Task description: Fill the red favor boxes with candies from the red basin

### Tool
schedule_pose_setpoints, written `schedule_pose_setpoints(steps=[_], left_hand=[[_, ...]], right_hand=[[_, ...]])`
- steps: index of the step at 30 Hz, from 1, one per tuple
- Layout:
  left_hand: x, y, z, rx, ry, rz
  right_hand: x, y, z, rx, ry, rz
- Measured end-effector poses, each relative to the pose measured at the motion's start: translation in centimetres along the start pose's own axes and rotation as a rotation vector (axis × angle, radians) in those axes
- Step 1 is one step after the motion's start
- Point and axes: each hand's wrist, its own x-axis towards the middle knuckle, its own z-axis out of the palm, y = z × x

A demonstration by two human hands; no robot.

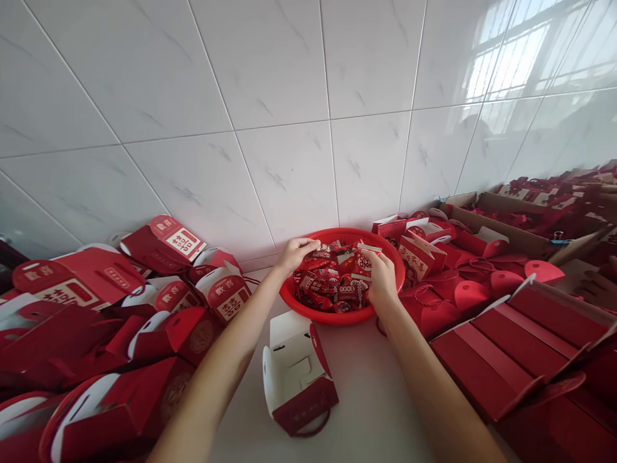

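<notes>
A round red plastic basket (342, 318) full of red-wrapped sweets (321, 283) stands against the tiled wall. At its right side my right hand (384, 283) is closed on a red and white candy packet (365, 262), held above the other sweets. My left hand (295, 256) reaches over the left rim, thumb and fingers pinched together over the sweets. Whatever is between those fingertips is too small to make out. In front of the basket, between my forearms, sits an open red gift box (308, 402) with a white inside and a cord handle.
Many red gift boxes (168, 334) crowd the left side, several with open flaps. More red boxes and bags (429, 257) fill the right, beside flattened red boxes (525, 341). Cardboard cartons (511, 222) stand farther right. White tiles (284, 173) form the wall behind.
</notes>
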Motion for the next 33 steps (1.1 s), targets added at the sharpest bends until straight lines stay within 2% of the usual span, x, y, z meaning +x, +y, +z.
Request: schedule_pose_setpoints(steps=[5, 11, 15, 18, 21, 27, 31, 33], left_hand=[[-0.8, 0.4, 0.4, -0.036, 0.029, 0.037], [-2.0, 2.0, 1.0, -0.112, 0.022, 0.073], [-2.6, 2.5, 1.5, -0.165, -0.067, 0.062], [-2.8, 2.3, 1.6, -0.153, -0.128, 0.076], [-2.9, 1.8, 1.5, -0.091, -0.143, 0.124], [-3.2, 1.1, 1.6, 0.039, -0.169, 0.224], [-3.2, 0.8, 1.5, 0.012, -0.08, 0.147], [-3.2, 0.8, 1.4, 0.031, -0.076, 0.103]], right_hand=[[-0.1, -0.1, 0.0, -0.024, 0.044, -0.016], [-0.3, -0.2, 0.1, -0.002, -0.02, -0.072], [-0.7, -0.6, 0.3, 0.029, -0.096, 0.043], [-0.9, -0.8, 0.5, 0.012, -0.102, 0.115], [-0.8, -0.8, 0.5, 0.002, -0.109, 0.118], [-0.8, -0.1, -0.1, -0.091, -0.288, 0.051], [-0.7, 0.2, -0.3, -0.115, -0.316, 0.013], [-0.7, 0.2, -0.3, -0.131, -0.315, 0.001]])
